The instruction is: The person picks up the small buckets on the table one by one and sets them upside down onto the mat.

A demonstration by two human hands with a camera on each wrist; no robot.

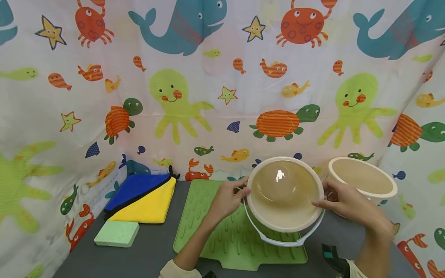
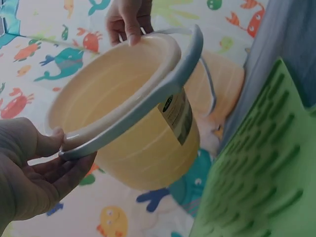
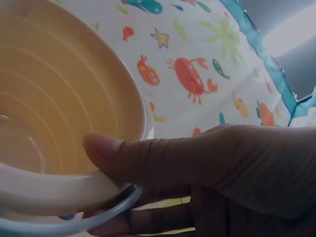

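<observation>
Between my two hands a cream plastic bucket (image 1: pixel 285 193) is held up, its open mouth tilted toward me. My left hand (image 1: pixel 227 199) pinches the rim on the left side, thumb on top and fingers beneath, by the end of the white handle (image 1: pixel 290 242). On the opposite side my right hand (image 1: pixel 351 202) grips the rim, its thumb (image 3: pixel 106 148) reaching over the inside edge. The handle hangs down along the near side of the rim. A label (image 2: pixel 178 118) shows on the bucket's outer wall in the left wrist view.
Below the bucket lies a green ridged drying mat (image 1: pixel 208 231) on the dark table (image 1: pixel 153 256). A second cream bucket (image 1: pixel 363 179) stands at the back right. To the left are a folded blue-and-yellow cloth (image 1: pixel 146 199) and a pale green sponge (image 1: pixel 117 233). A patterned curtain (image 1: pixel 215 154) encloses the table.
</observation>
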